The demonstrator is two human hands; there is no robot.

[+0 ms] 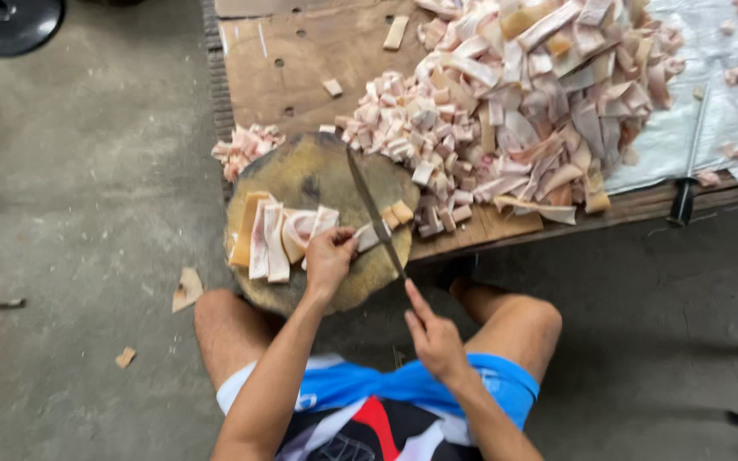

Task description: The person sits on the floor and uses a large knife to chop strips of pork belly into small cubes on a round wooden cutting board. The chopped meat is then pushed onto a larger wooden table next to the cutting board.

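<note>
— Head view: I see my left hand (328, 256) pinching a pork strip (367, 236) on the round chopping block (301, 175).

— And the right hand (434, 335)?

— Closed on the knife (374, 209); its handle is hidden, and the blade crosses just beside my left fingertips.

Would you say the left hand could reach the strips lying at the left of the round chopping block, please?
Probably yes: the left hand rests on the chopping block right beside the strips, with nothing between them; the knife lies on its other side.
</note>
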